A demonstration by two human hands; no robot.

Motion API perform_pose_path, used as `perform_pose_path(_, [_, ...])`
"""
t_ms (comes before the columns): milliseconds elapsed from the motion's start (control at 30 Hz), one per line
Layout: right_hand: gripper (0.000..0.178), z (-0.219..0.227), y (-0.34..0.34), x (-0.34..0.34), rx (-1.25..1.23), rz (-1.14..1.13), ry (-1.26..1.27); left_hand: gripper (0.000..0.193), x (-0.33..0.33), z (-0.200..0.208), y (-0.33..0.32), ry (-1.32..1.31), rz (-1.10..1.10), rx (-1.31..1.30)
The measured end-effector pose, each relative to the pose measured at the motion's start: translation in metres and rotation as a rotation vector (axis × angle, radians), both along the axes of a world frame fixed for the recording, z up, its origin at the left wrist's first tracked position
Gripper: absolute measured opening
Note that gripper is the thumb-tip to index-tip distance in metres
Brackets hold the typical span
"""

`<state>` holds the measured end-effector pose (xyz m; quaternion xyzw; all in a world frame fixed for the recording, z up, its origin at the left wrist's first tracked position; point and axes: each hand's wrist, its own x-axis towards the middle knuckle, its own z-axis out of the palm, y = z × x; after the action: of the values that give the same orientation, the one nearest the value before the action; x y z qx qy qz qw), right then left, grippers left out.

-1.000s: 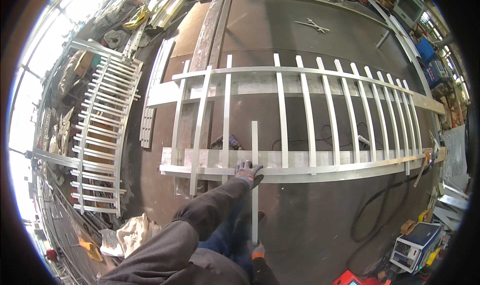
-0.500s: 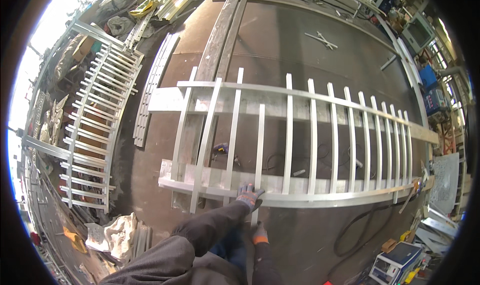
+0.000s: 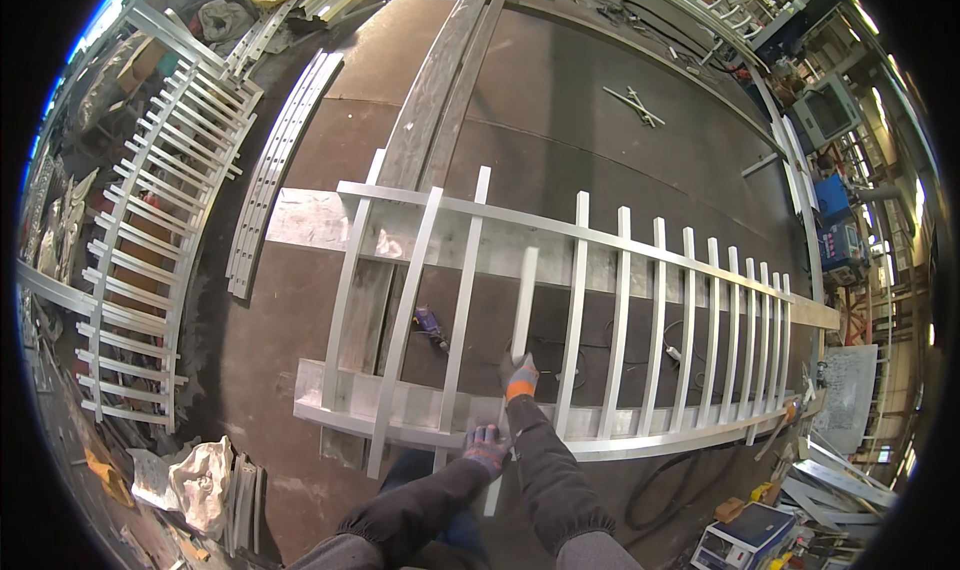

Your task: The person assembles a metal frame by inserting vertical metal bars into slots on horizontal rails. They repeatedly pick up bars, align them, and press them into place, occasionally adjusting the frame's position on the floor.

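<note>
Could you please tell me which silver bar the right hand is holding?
The right hand holds the fourth bar from the left in the central railing: its far end stops short of the far rail, while the others extend past it.

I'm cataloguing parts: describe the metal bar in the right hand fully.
The metal bar is slim, straight and silvery, its far end blurred. Slightly slanted, it crosses the near rail, its near end jutting past it. The gloved right hand grips its midsection; whether the left hand touches it is unclear.
</note>
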<state>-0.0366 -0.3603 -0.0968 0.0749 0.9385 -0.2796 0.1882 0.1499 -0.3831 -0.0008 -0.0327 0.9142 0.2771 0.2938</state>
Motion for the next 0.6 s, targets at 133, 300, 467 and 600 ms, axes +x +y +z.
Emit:
perform_pose_path(133, [0.034,0.004,-0.016,-0.032,0.009,-0.011,0.043,0.062,0.003,0.001,0.001,0.043,-0.01,-0.031])
perform_pose_path(300, [0.026,-0.001,-0.025,-0.05,0.057,-0.046,-0.006,0.067,0.001,0.005,0.001,0.005,0.01,0.007])
perform_pose_path(467, [0.024,-0.013,-0.024,-0.041,0.072,-0.04,0.077,0.065,0.001,0.004,0.0,0.024,0.019,0.004])
perform_pose_path(600, [0.025,0.001,-0.028,-0.043,-0.055,-0.042,0.093,0.064,0.005,0.0,0.003,0.075,0.029,-0.008])
